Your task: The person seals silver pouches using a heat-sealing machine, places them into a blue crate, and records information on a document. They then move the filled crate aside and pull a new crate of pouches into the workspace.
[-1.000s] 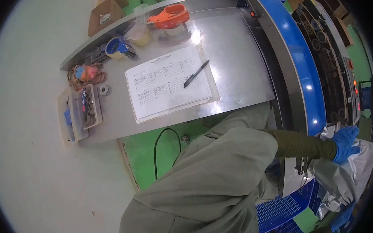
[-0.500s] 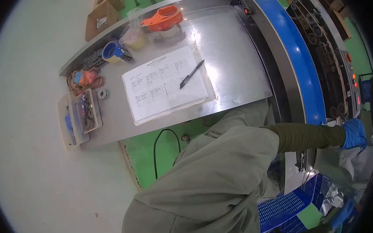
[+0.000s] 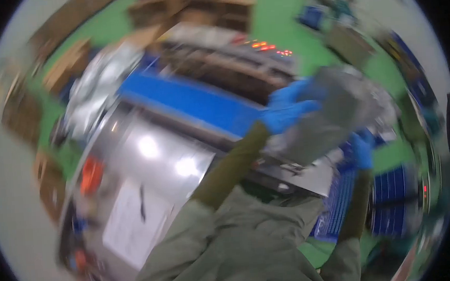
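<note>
Green floor: I see it (image 3: pixel 274 11) in patches all round; the dark rim of the lens cuts off its outer parts.
Steel table: bare metal (image 3: pixel 161 144) shining at my lower left, its near corner smeared past reading.
Machine: long dark body (image 3: pixel 216 76) beyond the table, a blue bed (image 3: pixel 189 104) along its near side; my view of its right end is blocked by the bag and a hand.
Grey garment: the wearer's front (image 3: pixel 262 246), cut off at the bottom.
Foil bag: grey and silvery (image 3: pixel 335 123), off the machine's right end, between the two gloved hands; its far side dissolves in blur and I cannot make out its mouth or contents.
Silvery heap: crumpled (image 3: pixel 97 81), past the table's far left corner; I cannot separate its pieces.
Blue crate: slatted (image 3: pixel 334 206), below the bag, partly behind the right sleeve (image 3: pixel 356 204).
Paper: white sheet (image 3: pixel 132 223) on the table, writing illegible to me.
Left hand: blue glove (image 3: pixel 287 108) at the bag's left edge, fingers spread; I cannot tell whether they pinch.
Right hand: blue glove (image 3: pixel 362 148) by the bag's lower right edge; finger closure unreadable.
Orange object: blurred lump (image 3: pixel 91 174) near the paper.
Pen: dark stroke (image 3: pixel 142 205) on the sheet.
</note>
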Demonstrator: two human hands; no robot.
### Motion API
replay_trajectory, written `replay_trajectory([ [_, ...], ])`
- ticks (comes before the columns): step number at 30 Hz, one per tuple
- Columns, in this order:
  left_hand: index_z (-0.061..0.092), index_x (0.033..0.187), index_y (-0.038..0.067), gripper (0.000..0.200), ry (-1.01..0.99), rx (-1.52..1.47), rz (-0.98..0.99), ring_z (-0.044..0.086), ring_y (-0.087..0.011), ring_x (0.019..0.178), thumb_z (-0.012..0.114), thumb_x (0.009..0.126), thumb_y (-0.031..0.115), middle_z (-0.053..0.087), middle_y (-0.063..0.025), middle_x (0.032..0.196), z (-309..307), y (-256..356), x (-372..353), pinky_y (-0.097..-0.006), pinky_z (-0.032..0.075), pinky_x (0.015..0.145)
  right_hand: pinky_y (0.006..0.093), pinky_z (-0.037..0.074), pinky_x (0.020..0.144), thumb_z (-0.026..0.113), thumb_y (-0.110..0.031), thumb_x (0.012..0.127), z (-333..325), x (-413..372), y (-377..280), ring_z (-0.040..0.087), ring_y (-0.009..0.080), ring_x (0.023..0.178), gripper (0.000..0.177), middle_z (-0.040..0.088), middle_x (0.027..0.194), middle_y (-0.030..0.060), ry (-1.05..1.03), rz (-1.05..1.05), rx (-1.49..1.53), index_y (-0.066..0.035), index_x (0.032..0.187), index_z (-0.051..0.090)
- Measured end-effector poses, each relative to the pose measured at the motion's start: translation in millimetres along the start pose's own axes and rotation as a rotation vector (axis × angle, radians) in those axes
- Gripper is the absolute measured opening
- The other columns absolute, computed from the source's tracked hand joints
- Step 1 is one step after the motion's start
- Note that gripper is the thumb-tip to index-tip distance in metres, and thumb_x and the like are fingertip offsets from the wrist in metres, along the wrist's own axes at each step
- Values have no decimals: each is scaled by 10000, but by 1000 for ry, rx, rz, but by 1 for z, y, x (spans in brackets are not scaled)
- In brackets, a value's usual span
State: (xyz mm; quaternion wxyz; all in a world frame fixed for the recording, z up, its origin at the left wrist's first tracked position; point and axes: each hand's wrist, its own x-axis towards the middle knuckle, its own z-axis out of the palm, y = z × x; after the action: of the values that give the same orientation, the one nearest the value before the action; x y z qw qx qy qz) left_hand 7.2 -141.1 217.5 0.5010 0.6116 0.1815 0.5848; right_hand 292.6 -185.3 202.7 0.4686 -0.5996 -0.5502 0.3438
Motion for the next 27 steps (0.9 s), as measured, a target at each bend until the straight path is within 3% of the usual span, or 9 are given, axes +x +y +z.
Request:
replay_trajectory([
  [2,625,1008,40,327,-80,541,-111,562,-102,718,560,856,321,620,-97,738,1,-20,10,-275,461,661,270,440,578,538,-193,873,-2,16,22,516,103,634,219,592,739,29,-21,-203,75,3,941,609],
  [3,639,940,50,333,-94,382,-332,514,-85,642,532,872,358,556,-85,619,5,-6,11,-277,425,598,260,428,563,529,-210,884,6,5,2,500,86,622,238,583,730,16,60,-232,65,1,958,611],
  [5,636,839,24,354,3,356,-193,458,-75,584,522,883,355,507,-55,567,-7,-34,9,-272,391,538,240,403,537,518,-246,898,9,-2,-10,470,59,602,269,561,712,-11,121,-213,107,-5,963,616],
  [10,596,678,33,428,153,-18,-292,410,-72,548,541,871,411,473,24,581,-16,-91,9,-256,350,502,224,432,664,530,-308,890,22,23,41,540,77,740,371,624,831,23,127,-260,221,43,968,624],
  [14,617,817,50,272,350,-373,-644,573,-123,670,601,845,320,604,-17,756,-5,-102,25,-254,445,590,234,434,746,539,-313,882,13,34,54,560,101,831,413,638,916,61,45,-129,309,74,1011,606],
  [16,617,883,49,272,149,-475,-697,576,-117,660,614,835,316,611,-18,763,-7,-106,27,-273,465,578,240,440,734,550,-318,873,13,30,53,563,104,819,423,633,917,64,84,-53,315,77,1012,605],
  [18,619,821,79,295,113,-38,-546,530,-101,605,528,879,354,580,-16,701,-9,-118,19,-245,429,532,240,439,726,563,-300,860,14,26,58,562,108,807,407,629,924,67,45,36,305,75,1014,607],
  [21,608,838,60,268,144,-298,-883,550,-119,607,597,839,328,587,-52,689,-39,-175,8,-277,436,502,246,432,666,571,-284,837,28,31,94,545,106,736,369,619,836,43,80,5,445,55,969,629],
  [27,582,795,53,363,207,78,-976,514,-177,572,611,802,415,546,-73,690,-79,-161,5,-320,417,460,239,409,541,558,-354,837,64,28,75,517,79,610,404,585,698,14,15,161,257,37,894,644],
])
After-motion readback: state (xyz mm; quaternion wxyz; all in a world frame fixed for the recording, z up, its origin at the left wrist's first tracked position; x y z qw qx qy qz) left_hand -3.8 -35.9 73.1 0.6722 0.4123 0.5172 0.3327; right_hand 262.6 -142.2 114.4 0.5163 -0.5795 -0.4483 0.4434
